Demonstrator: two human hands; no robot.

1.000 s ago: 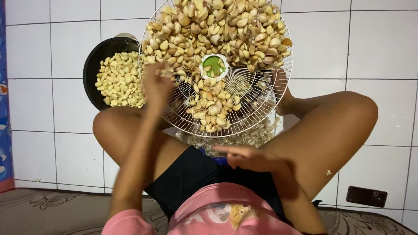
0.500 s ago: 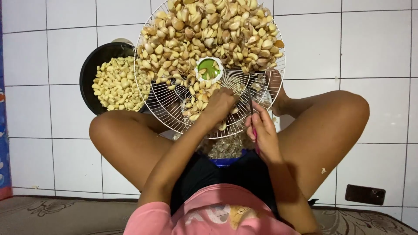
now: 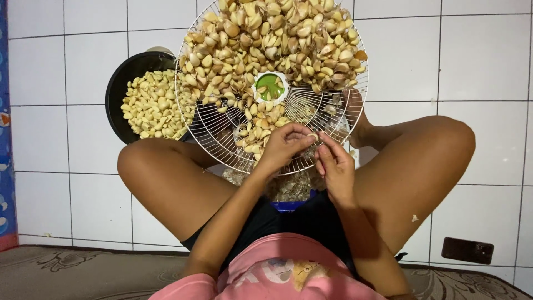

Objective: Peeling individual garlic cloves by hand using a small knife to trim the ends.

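Both hands met just below the hub of the round wire fan guard [image 3: 222, 130] that served as a tray: the left hand [image 3: 284, 145] had its fingers curled and pinched tight on a single garlic clove [image 3: 314, 136], and the right hand [image 3: 335, 166] had its fingertips closed in on that same clove from the other side, thumb working at the skin. Looked to me like the peeling step, mid-clove; my guess is the next move would need the skin torn loose and the bare clove parted from it. The big heap of unpeeled cloves [image 3: 277, 39] covered the far half of the guard, above its green centre cap [image 3: 270, 86], with a thinner trail running down toward the hands. Left of the guard, and partly tucked under its rim, sat a black bowl [image 3: 125, 83] full of pale peeled cloves [image 3: 152, 105]. Under the guard's near edge, between the person's bent knees, was a mound of papery skins [image 3: 288, 186] in what seemed a blue container, mostly hidden. All of this was on a white tiled floor [image 3: 66, 139]. A dark flat phone-like thing [image 3: 467, 250] lay well off to the lower right of the guard. The left forearm crossed between the guard and the bowl side, so reaching the bowl meant going around the wire rim.
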